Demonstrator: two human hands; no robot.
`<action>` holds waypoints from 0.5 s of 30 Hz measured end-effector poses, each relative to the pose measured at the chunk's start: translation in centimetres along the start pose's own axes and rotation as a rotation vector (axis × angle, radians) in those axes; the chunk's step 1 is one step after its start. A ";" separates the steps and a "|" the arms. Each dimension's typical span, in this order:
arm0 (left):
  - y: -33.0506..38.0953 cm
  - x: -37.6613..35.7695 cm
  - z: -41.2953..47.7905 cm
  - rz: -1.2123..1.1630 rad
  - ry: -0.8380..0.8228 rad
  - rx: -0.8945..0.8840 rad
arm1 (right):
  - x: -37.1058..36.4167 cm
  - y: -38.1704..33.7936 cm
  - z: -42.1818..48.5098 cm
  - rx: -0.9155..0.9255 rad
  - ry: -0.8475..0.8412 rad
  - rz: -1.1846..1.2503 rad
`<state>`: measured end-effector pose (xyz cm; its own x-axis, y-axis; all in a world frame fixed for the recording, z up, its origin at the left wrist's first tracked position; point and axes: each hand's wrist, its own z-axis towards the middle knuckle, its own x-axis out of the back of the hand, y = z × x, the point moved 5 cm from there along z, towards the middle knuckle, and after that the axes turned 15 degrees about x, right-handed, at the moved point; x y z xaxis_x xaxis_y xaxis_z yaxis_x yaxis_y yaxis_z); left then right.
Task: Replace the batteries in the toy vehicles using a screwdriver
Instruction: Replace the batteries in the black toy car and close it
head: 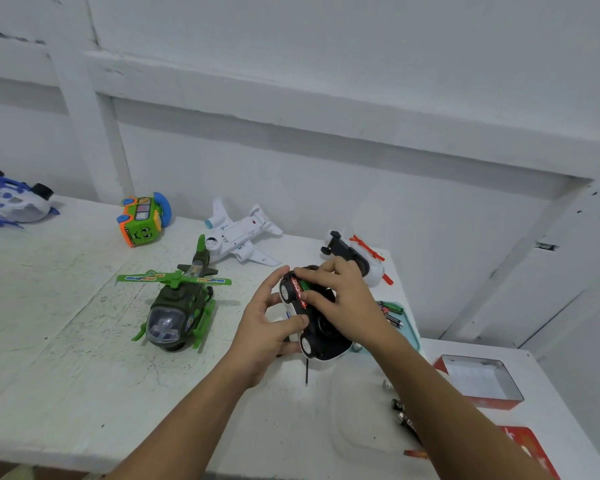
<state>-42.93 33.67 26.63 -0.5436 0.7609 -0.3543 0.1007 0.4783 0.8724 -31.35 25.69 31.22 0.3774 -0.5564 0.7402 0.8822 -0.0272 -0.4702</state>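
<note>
A black and white toy car (pixel 321 332) is held upside down above the table, wheels up. My left hand (pixel 269 327) grips its left side, thumb on the body. My right hand (pixel 340 299) lies over the underside, fingers pinching a red battery (pixel 298 292) in the open battery bay. A thin black screwdriver shaft (pixel 306 372) lies on the table just below the car; its handle is hidden. Loose batteries (pixel 390 311) lie in a teal tray (pixel 413 327) to the right.
A green helicopter (pixel 179 306), a white plane (pixel 241 237), a green and orange bus (pixel 142 221), a blue and white toy (pixel 13 200) and a white and black toy with red rotor (pixel 357 259) are on the white table. Dark batteries (pixel 404 415) and a red box (pixel 478 381) are at the right.
</note>
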 end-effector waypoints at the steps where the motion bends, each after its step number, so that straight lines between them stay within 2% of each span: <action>1: 0.0 -0.1 0.0 -0.002 0.000 -0.004 | -0.1 0.1 -0.1 0.002 0.003 -0.010; 8: -0.1 -0.3 0.5 -0.036 -0.006 -0.010 | -0.8 0.7 -0.6 -0.067 -0.074 -0.039; 15: -0.8 0.0 1.4 -0.039 0.027 0.024 | -0.3 2.4 -1.2 -0.251 -0.017 0.398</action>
<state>-41.82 33.88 25.44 -0.5699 0.7293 -0.3786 0.0984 0.5180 0.8497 -29.71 24.78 29.27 0.6791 -0.5505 0.4855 0.5730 -0.0159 -0.8194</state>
